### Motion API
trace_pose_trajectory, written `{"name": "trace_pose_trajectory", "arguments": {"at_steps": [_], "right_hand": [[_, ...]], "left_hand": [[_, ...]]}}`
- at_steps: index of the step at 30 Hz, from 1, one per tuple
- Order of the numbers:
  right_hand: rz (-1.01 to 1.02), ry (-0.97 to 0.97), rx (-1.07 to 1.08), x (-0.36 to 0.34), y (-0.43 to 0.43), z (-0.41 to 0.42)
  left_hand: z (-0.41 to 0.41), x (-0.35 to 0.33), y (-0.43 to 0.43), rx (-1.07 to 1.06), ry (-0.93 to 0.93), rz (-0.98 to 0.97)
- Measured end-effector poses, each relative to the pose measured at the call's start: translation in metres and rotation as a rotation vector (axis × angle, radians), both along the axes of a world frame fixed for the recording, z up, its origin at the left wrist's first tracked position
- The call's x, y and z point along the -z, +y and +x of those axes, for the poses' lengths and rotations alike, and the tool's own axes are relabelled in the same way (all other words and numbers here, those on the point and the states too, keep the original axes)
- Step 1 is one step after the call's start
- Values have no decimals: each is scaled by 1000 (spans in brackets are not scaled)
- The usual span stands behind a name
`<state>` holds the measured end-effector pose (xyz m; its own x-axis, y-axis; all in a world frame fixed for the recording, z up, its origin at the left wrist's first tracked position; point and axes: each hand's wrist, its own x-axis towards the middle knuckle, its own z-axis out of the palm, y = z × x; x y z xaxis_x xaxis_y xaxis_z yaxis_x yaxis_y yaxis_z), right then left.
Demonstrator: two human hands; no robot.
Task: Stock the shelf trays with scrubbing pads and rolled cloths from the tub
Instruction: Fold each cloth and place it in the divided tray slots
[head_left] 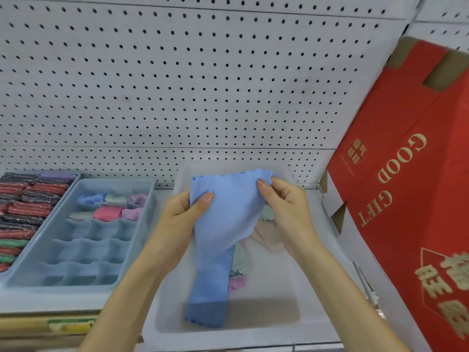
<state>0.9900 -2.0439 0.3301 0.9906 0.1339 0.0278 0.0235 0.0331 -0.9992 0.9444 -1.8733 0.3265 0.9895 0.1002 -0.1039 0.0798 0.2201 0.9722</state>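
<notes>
A blue waffle-textured cloth hangs unrolled over the white tub on the shelf. My left hand pinches its left upper edge with the thumb on top. My right hand pinches its upper right corner. Its lower end drapes down to the tub floor. Under and behind it in the tub lie more cloths, green, pink and beige. To the left stands a blue divided tray with rolled cloths in its back two rows. Further left a tray holds several red, dark and green scrubbing pads.
A white pegboard wall backs the shelf. A large red cardboard gift box leans in at the right, close to the tub. A shelf edge with a yellow-green price label runs along the lower left.
</notes>
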Motion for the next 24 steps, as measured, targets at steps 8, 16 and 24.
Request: {"name": "trace_pose_trajectory", "arguments": {"at_steps": [8, 16, 24], "right_hand": [[27, -37, -50, -8, -4, -4], [261, 57, -130, -28, -7, -19], [314, -238, -378, -69, 5, -14]], "left_hand": [[-1, -3, -3, -113, -2, -18], [-7, -32, -6, -99, -170, -114], [2, -82, -40, -7, -309, -276]]}}
